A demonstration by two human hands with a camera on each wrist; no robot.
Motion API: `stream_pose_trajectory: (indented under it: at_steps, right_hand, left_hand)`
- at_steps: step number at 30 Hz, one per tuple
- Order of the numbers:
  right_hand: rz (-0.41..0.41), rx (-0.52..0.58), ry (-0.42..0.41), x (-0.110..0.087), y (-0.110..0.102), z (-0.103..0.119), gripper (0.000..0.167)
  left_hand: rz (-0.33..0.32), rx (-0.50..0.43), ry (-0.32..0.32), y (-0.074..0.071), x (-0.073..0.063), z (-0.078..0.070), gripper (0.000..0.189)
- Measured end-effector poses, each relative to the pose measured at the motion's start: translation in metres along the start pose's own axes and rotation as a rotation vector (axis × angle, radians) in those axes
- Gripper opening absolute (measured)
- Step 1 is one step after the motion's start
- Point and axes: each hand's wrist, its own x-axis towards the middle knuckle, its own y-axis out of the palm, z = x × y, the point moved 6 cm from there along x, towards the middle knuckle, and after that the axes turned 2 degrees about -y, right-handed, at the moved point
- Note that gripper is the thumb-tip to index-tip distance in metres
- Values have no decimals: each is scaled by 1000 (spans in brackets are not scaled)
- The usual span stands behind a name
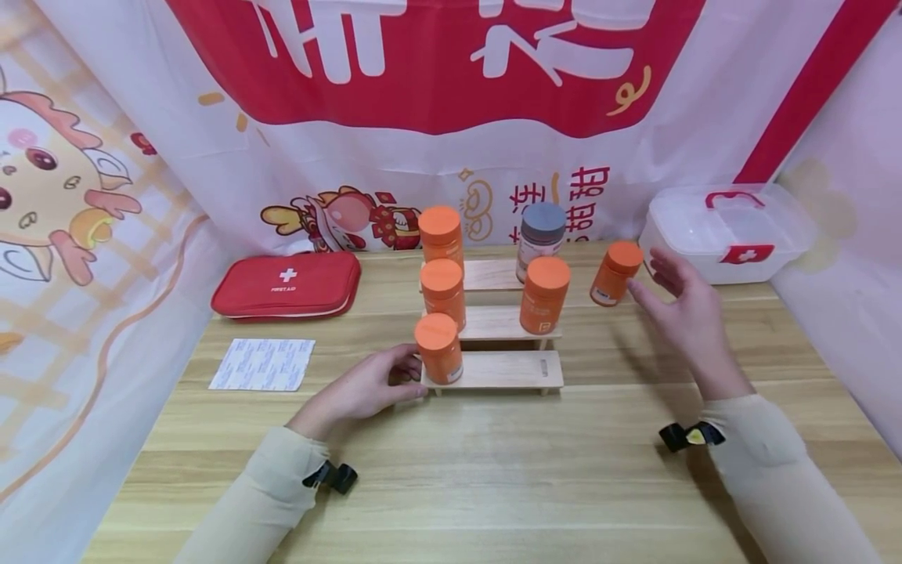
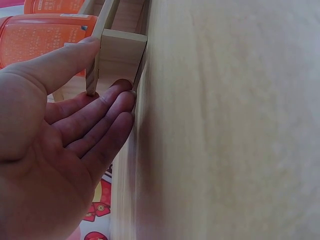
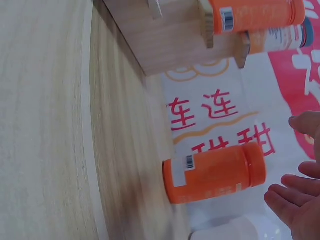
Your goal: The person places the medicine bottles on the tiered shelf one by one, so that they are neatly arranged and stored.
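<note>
A three-tier wooden stand [image 1: 503,370] holds several orange bottles, among them one on the bottom tier [image 1: 438,350] and one at the right of the middle tier [image 1: 546,295]. A grey-capped bottle [image 1: 541,239] is on the top tier. My left hand [image 1: 373,381] is at the bottom tier's left end; in the left wrist view its thumb [image 2: 70,60] touches the board edge, fingers loosely extended beside it. Right of the stand, another orange bottle [image 1: 615,274] stands upright on the table. Beside it is my right hand [image 1: 687,317], fingers spread, apart from the bottle in the right wrist view.
At the left lies a red first aid pouch [image 1: 285,286], with a white printed sheet [image 1: 262,364] in front of it. A clear white box [image 1: 726,235] with a red cross stands at the back right. Printed cloth [image 1: 423,149] hangs behind the table.
</note>
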Motion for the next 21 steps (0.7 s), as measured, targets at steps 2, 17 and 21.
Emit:
stream_pose_trajectory:
  at_steps: [2, 17, 21]
  right_hand:
    - [5, 13, 13, 5, 2, -5, 76]
    - [42, 135, 80, 29, 25, -34, 76]
    - [32, 138, 89, 33, 29, -34, 78]
  left_hand:
    - [0, 0, -2, 0, 0, 0, 62]
    - [9, -3, -16, 0, 1, 2, 62]
    - [12, -11, -17, -1, 1, 2, 61]
